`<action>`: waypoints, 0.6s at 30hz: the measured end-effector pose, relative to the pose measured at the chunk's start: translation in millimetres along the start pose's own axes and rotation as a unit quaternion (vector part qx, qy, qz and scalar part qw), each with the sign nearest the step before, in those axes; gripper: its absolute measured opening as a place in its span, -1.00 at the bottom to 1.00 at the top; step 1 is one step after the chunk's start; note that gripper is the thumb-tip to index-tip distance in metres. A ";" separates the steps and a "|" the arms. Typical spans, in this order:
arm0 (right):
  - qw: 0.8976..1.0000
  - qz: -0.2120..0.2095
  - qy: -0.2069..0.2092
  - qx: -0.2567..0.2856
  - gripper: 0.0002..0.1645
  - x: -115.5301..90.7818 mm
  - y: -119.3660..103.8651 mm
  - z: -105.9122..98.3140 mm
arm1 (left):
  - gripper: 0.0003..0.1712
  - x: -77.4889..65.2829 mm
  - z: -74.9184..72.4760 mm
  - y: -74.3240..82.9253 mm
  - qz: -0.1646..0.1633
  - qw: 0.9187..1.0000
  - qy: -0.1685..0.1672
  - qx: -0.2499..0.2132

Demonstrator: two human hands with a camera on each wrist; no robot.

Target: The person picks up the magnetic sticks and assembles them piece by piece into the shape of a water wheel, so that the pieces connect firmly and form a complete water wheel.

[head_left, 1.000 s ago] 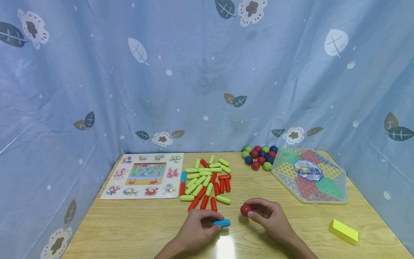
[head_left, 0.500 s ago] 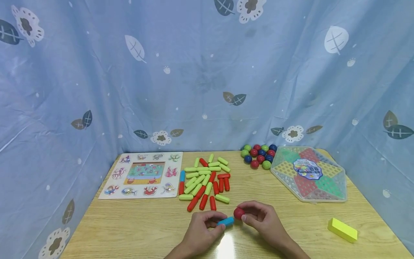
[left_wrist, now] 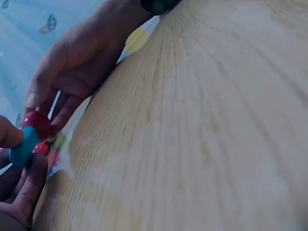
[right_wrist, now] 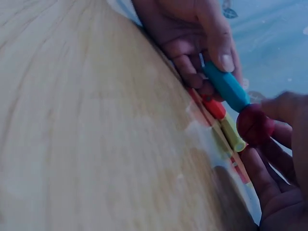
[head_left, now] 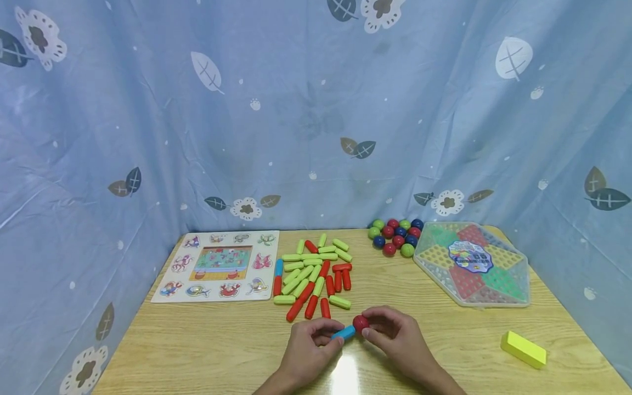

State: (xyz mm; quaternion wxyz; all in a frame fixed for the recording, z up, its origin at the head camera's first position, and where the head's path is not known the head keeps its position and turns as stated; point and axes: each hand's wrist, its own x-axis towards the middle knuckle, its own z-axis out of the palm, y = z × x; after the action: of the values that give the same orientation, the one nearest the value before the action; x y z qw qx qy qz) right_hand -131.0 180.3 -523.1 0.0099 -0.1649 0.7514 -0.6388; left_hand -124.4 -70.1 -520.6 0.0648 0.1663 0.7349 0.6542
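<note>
My left hand (head_left: 308, 351) pinches a short blue rod (head_left: 344, 332) between thumb and fingers, near the front of the table. In my right hand (head_left: 400, 343) a red ball (head_left: 361, 323) is held between thumb and fingertips. The rod's far end meets the ball's side; in the right wrist view the blue rod (right_wrist: 226, 86) runs straight up against the red ball (right_wrist: 255, 125). From the left wrist view, the ball (left_wrist: 37, 124) shows just behind the rod (left_wrist: 24, 147). Both pieces are held over the wooden table (head_left: 207, 345).
Beyond my hands lie several green rods (head_left: 298, 282) and red rods (head_left: 296, 310). Left of them is an animal puzzle board (head_left: 168, 274). Coloured balls (head_left: 395, 236) cluster at the back, beside a hexagonal clear-lidded game box (head_left: 474, 263). A yellow block (head_left: 523, 349) lies at right.
My right hand has moved left with the red ball, and my left hand slightly right with the blue rod, closing the gap between them. The rod has tilted upward toward the ball.
</note>
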 end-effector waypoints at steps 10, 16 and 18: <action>0.993 -0.069 0.022 -0.096 -0.65 -0.8 2.2 -2.0 | -0.73 0.3 -0.5 2.7 0.001 0.999 -0.047 0.002; 0.983 -0.070 0.005 -0.167 -0.66 -1.5 2.7 -16.0 | -0.66 1.3 -9.5 3.0 -0.008 0.997 -0.079 -0.018; 0.982 -0.074 -0.006 -0.173 -0.65 -1.3 3.3 -20.6 | -0.63 3.1 -17.6 2.5 -0.007 0.994 -0.098 -0.043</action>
State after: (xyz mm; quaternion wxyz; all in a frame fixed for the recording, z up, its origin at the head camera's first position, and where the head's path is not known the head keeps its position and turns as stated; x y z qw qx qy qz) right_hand -135.2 200.7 -522.7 -0.0615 -0.2228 0.8364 -0.4969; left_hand -132.4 -85.4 -515.4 0.1480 0.2217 0.6977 0.6650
